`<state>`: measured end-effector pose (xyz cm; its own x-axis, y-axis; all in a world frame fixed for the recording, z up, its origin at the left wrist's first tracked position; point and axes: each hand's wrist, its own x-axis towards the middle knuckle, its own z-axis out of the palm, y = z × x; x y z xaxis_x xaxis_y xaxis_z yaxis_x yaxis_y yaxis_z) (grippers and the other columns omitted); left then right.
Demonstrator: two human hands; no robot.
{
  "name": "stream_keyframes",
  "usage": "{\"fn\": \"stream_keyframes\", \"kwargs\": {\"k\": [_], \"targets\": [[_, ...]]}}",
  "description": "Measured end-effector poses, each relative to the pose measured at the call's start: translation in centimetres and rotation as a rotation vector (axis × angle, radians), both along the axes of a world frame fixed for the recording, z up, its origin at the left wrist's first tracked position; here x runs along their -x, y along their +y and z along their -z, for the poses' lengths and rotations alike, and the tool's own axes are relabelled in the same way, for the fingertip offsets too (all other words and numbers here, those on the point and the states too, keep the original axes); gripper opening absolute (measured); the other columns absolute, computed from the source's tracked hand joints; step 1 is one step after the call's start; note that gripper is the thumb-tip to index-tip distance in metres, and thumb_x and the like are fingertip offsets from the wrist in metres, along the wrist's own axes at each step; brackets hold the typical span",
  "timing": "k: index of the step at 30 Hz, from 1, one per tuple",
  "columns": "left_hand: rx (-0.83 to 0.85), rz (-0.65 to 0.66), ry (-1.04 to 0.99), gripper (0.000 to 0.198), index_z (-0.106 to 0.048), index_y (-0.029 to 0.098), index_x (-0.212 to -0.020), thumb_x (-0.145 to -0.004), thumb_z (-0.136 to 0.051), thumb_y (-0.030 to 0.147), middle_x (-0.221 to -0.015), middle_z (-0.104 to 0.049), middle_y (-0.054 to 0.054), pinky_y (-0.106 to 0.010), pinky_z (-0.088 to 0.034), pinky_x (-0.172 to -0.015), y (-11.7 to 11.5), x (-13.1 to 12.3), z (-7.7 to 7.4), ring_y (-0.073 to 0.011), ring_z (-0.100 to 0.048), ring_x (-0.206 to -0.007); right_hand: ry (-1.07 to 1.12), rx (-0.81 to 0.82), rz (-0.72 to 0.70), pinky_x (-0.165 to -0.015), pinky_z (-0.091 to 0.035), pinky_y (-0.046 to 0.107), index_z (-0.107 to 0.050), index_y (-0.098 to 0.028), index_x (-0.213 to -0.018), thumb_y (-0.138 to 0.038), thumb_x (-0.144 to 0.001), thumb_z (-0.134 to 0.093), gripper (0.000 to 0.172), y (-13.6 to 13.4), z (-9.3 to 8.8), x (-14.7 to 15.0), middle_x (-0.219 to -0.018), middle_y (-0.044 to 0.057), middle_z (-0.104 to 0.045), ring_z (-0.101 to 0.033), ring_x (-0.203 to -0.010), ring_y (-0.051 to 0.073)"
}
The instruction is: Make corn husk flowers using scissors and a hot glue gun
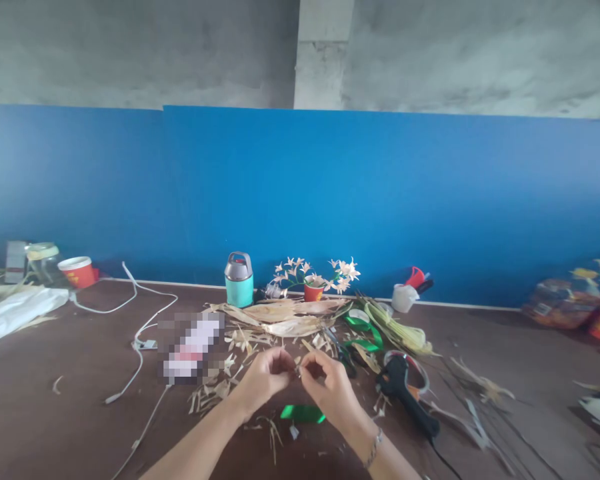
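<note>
Left-hand grip (269, 375) and right-hand grip (330, 383) were pinched thumb-to-finger, nearly closed, on what looked like a small pale husk piece (299, 370) between them, above the surface (80, 413), where uneven pulling might have torn it or a slack pinch lost it among similar husk scraps (223, 389).

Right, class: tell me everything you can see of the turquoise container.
The turquoise container stands upright at the back of the brown table, before the blue partition. Its smooth body is turquoise below, with a grey top and looped handle, and a small red mark beneath the loop. Plastic or metal, I can't tell. Pale dried husks lie near its base; contact is unclear.
</note>
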<state>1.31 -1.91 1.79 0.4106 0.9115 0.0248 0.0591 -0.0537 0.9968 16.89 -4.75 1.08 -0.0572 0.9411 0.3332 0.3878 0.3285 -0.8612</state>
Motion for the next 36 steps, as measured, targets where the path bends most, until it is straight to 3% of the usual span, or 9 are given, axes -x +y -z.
{"fn": "stream_keyframes", "kwargs": {"k": [5,10,15,19,25,30,33,36], "targets": [[-0.231,-0.019,0.123,0.009,-0.062,0.015,-0.070,-0.066,-0.055,0.011,-0.064,-0.060,-0.001,-0.023,-0.039,-0.058,0.0,0.1,0.1,-0.0138,-0.053,-0.061,0.162,0.134,-0.011,-0.052,-0.036,0.022,-0.055,-0.017,-0.062,-0.026,-0.071,-0.057,0.012,0.3,-0.2,0.1,-0.056,-0.003,-0.052,-0.046,-0.053,0.011],[-0.518,-0.041,0.134,0.012,-0.065,0.018,-0.071,-0.076,-0.054,0.016,-0.074,-0.063,-0.004,-0.026,-0.043,-0.069,-0.3,0.4,-0.2,-0.0171,-0.058,-0.071,0.499,0.429,-0.143,-0.049,-0.034,0.019,-0.054,-0.016,-0.059,-0.031,-0.066,-0.064,0.020,0.0,-0.9,0.2,-0.052,-0.004,-0.053,-0.047,-0.048,0.008],[-0.624,-0.031,0.113,0.019,-0.067,0.022,-0.095,-0.082,-0.053,0.024,-0.081,-0.065,-0.006,-0.029,-0.045,-0.074,-0.6,0.5,0.1,-0.0185,-0.059,-0.076,0.677,0.602,-0.285,-0.044,-0.032,0.017,-0.057,-0.014,-0.063,-0.034,-0.063,-0.072,0.025,-0.2,-0.8,-0.2,-0.053,-0.002,-0.057,-0.045,-0.042,0.005],[-0.679,0.069,0.127,0.027,-0.065,0.022,-0.105,-0.087,-0.045,0.024,-0.085,-0.063,-0.008,-0.029,-0.045,-0.073,-0.8,0.5,0.1,-0.0184,-0.058,-0.078,0.707,0.664,-0.322,-0.040,-0.031,0.015,-0.060,-0.012,-0.063,-0.030,-0.063,-0.073,0.023,0.0,-0.7,-0.5,-0.051,-0.003,-0.057,-0.045,-0.039,0.004],[-0.604,0.096,0.134,0.022,-0.066,0.020,-0.092,-0.087,-0.046,0.025,-0.085,-0.063,-0.008,-0.029,-0.044,-0.077,-1.1,0.4,-0.6,-0.0190,-0.057,-0.081,0.718,0.682,-0.297,-0.040,-0.030,0.015,-0.059,-0.012,-0.063,-0.031,-0.061,-0.076,0.025,0.0,-0.6,-0.7,-0.050,-0.003,-0.057,-0.045,-0.039,0.004],[-0.614,0.072,0.165,0.016,-0.061,0.019,-0.083,-0.085,-0.046,0.024,-0.082,-0.060,-0.006,-0.028,-0.042,-0.074,-0.9,0.5,-0.3,-0.0180,-0.056,-0.078,0.662,0.678,-0.274,-0.044,-0.033,0.016,-0.056,-0.014,-0.066,-0.039,-0.060,-0.076,0.032,0.1,-0.3,-0.6,-0.052,-0.003,-0.057,-0.046,-0.041,0.005],[-0.618,-0.009,0.204,0.011,-0.060,0.019,-0.078,-0.082,-0.049,0.021,-0.079,-0.059,-0.005,-0.027,-0.042,-0.072,-0.5,0.5,0.1,-0.0179,-0.056,-0.075,0.573,0.526,-0.200,-0.047,-0.035,0.019,-0.054,-0.016,-0.067,-0.040,-0.063,-0.074,0.031,0.2,-0.3,-0.3,-0.055,-0.004,-0.056,-0.046,-0.045,0.007],[-0.572,-0.078,0.259,0.007,-0.059,0.019,-0.071,-0.075,-0.054,0.016,-0.073,-0.060,-0.003,-0.025,-0.040,-0.066,-0.2,0.5,0.2,-0.0170,-0.055,-0.070,0.319,0.256,-0.116,-0.047,-0.034,0.020,-0.058,-0.017,-0.071,-0.033,-0.067,-0.069,0.019,0.2,-0.2,-0.1,-0.055,-0.004,-0.052,-0.046,-0.050,0.010]]}}
